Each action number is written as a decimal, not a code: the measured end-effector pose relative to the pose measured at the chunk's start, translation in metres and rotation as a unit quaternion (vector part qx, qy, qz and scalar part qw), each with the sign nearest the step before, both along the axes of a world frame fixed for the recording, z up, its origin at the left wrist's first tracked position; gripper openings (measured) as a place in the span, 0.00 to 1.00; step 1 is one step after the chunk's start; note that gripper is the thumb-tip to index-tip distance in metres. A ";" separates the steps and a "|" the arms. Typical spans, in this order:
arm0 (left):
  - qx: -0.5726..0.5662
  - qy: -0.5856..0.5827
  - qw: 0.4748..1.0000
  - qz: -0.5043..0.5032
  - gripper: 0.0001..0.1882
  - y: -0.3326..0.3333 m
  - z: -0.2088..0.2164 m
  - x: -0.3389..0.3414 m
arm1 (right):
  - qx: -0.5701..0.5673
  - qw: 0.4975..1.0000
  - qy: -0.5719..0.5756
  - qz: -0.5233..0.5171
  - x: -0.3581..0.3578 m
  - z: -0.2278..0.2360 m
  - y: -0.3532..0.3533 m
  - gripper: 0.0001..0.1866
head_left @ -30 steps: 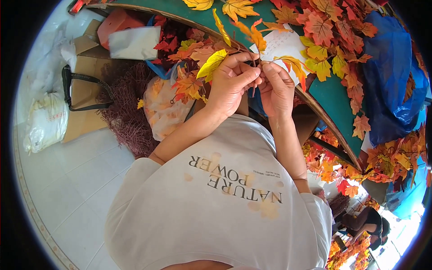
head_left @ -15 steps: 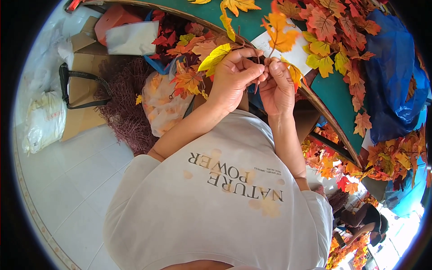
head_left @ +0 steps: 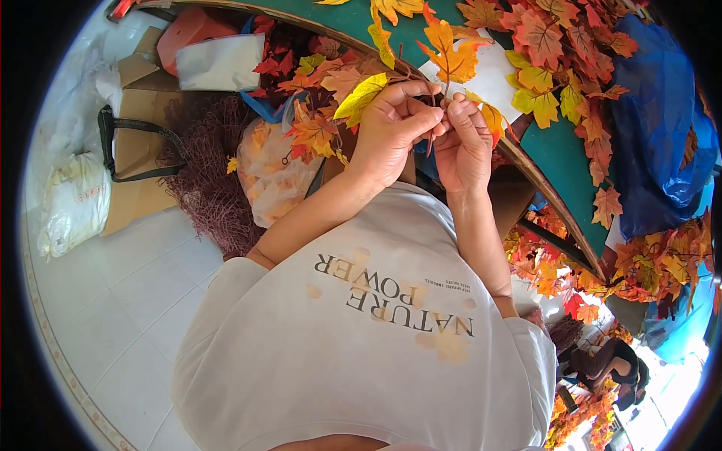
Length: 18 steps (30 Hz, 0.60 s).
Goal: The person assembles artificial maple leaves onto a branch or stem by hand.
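Note:
My left hand [head_left: 387, 131] is closed in a pinch on the thin brown stem [head_left: 429, 144] of an artificial maple-leaf garland. A yellow leaf [head_left: 361, 98] sticks out beside its knuckles. Close against it, my right hand [head_left: 464, 146] pinches the stalk of an orange maple leaf [head_left: 453, 59], which stands upright above the fingers. The fingertips of both hands nearly meet at the stem, and they hide the exact joint. Another orange-yellow leaf [head_left: 492, 120] shows just behind the right fingers.
A green-topped table [head_left: 560, 154] with a brown edge curves ahead of me, bearing maple leaves [head_left: 541, 41], white paper [head_left: 485, 75] and a blue plastic bag [head_left: 658, 128]. At left are a plastic bag of leaves [head_left: 274, 173], purple-brown twigs [head_left: 214, 173] and a cardboard box [head_left: 139, 188]. A person [head_left: 613, 368] works lower right.
The orange leaf has turned and shifted slightly left and down toward the fingers. My right hand has moved a little left; my left hand stays almost in place.

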<state>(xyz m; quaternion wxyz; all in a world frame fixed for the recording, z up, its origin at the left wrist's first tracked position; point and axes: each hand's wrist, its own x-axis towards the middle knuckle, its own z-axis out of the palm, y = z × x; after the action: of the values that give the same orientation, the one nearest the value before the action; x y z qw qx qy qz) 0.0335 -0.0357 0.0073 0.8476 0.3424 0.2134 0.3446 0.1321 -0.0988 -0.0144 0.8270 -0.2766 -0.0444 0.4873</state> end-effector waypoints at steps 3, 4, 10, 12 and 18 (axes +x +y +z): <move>0.001 -0.007 1.000 0.000 0.14 0.000 -0.001 0.001 | 0.007 1.000 -0.020 -0.008 -0.001 0.002 0.000 0.05; 0.001 -0.007 1.000 0.000 0.14 0.000 -0.002 0.001 | 0.018 0.999 -0.042 -0.014 -0.001 0.003 0.000 0.05; 0.006 -0.015 1.000 -0.009 0.14 0.001 -0.008 0.001 | -0.017 0.994 -0.091 -0.054 -0.004 0.003 0.000 0.04; -0.003 0.002 1.000 0.002 0.15 0.002 -0.014 0.001 | -0.023 0.990 -0.136 -0.037 -0.004 0.003 -0.002 0.05; 0.022 0.017 0.999 0.022 0.14 0.002 -0.010 0.001 | -0.027 0.983 -0.167 -0.078 -0.007 0.002 -0.001 0.07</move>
<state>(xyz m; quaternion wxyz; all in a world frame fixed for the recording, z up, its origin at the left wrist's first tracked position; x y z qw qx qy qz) 0.0343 -0.0341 -0.0026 0.8283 0.3620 0.2277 0.3620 0.1255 -0.0998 -0.0123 0.8358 -0.3791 -0.1464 0.3691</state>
